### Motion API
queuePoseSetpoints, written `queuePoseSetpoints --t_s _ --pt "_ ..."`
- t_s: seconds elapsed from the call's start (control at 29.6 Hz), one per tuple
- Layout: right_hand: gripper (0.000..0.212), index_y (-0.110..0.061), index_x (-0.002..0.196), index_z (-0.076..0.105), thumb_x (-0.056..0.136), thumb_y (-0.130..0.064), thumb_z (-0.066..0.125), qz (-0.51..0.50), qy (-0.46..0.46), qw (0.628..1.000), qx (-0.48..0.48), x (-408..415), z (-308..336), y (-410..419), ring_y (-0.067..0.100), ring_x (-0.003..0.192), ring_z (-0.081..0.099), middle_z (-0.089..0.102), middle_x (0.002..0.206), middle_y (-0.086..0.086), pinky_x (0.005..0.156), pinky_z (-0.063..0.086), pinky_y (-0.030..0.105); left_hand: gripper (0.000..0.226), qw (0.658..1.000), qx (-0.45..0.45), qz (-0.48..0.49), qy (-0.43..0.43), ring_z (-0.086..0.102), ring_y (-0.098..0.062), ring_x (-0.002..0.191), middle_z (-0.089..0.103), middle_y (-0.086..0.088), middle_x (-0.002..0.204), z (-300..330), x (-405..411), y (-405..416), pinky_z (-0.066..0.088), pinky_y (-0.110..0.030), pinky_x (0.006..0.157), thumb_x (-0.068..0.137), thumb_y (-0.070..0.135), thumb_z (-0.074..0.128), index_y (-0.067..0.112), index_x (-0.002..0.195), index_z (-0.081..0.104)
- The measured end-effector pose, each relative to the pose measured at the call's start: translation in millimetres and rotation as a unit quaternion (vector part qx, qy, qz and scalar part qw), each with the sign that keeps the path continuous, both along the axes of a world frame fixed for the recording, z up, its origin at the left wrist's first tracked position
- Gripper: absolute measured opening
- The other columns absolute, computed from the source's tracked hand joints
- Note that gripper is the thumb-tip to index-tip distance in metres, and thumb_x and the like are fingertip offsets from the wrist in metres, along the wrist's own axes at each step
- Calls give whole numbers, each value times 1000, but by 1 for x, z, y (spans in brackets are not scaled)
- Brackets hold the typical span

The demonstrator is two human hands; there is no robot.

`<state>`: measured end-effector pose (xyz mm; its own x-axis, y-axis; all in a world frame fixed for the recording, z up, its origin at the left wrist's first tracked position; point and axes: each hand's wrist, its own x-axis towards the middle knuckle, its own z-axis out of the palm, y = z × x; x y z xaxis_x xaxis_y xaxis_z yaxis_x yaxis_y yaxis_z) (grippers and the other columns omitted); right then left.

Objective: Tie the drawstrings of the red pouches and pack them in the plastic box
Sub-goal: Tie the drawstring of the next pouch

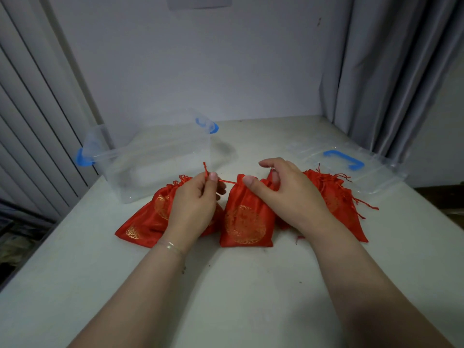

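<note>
Three pouches untied: my left hand (pixel 193 197) pinches the middle pouch's (pixel 247 219) cord (pixel 227 181), my right hand (pixel 283 189) grips its neck; next, I'd say, cinch and knot.

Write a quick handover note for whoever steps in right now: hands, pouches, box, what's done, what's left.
Left hand: pinches the drawstring of the middle pouch, pulled out to the left.
Right hand: grips that pouch's neck.
Left pouch and right pile of pouches lie on the table.
Plastic box, far left, is open with no pouch inside; its lid lies far right.
Done: nothing packed.
Left: finish this tie, tie the others where needed, pack all.
</note>
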<state>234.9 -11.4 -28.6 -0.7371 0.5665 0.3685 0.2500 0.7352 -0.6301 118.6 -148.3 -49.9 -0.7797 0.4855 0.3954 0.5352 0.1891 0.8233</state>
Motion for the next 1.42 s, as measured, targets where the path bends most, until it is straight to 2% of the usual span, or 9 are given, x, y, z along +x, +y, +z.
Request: queuePoseSetpoints --t_s 0.14,0.24,0.37,0.57,0.71,0.88,1.08,1.28,1.42 --pt "50 -28 89 67 74 -73 50 -35 12 999 -10 1 2 7 4 67 49 49 67 -12 65 41 29 42 996 73 3 -59 66 -12 68 70 0 68 4 -6 -1 50 -24 69 101 25 40 10 67 57" --pt "55 -20 58 58 70 -74 56 -41 32 998 -42 1 0 9 7 49 45 46 44 -10 53 35 28 41 976 156 -33 -148 69 -13 69 70 0 65 8 -7 -2 52 -20 65 103 22 37 10 67 53" --pt "56 -15 58 52 66 -69 65 -7 51 995 -89 0 -2 10 5 44 40 45 43 -11 52 35 28 40 952 208 -66 -214 72 -15 77 74 -1 73 12 -6 -3 54 -21 66 103 23 35 11 68 50" --pt "45 -1 67 55 79 -42 71 74 134 968 -199 -4 -2 13 14 50 31 39 55 7 53 27 26 37 907 266 -216 -245 61 -24 115 67 -13 118 19 1 -6 47 -39 98 101 29 35 12 72 50" --pt "32 -7 62 55 85 -26 67 68 116 957 -256 -8 -3 13 3 33 33 41 36 -14 40 25 9 38 904 236 -303 -190 62 -30 113 70 -16 109 20 8 -10 50 -39 96 97 26 33 9 79 62" --pt "33 -12 60 48 88 -17 64 85 57 943 -317 -12 -12 10 2 25 30 38 33 -13 31 21 10 38 929 199 -289 -117 68 -28 101 74 -9 93 16 12 -9 51 -29 85 97 20 39 13 79 72" --pt "34 -16 58 52 84 -31 69 53 5 966 -255 -19 -27 12 3 32 34 44 42 -8 34 27 18 24 982 -47 -157 90 64 2 80 70 14 79 6 11 -2 48 -18 74 95 32 50 31 78 68" --pt "26 -18 68 57 92 -30 58 91 -10 980 -178 -17 -19 0 0 39 39 45 51 -8 45 28 14 9 991 -103 -68 53 63 5 81 68 19 82 4 -2 -2 46 -10 74 87 22 67 29 87 72" --pt "21 -22 70 59 90 -27 60 157 43 969 -185 -17 -18 -7 5 54 43 54 60 4 57 34 26 17 991 -105 -74 31 64 4 77 70 14 81 2 -5 -3 45 -9 70 76 19 78 25 92 73"
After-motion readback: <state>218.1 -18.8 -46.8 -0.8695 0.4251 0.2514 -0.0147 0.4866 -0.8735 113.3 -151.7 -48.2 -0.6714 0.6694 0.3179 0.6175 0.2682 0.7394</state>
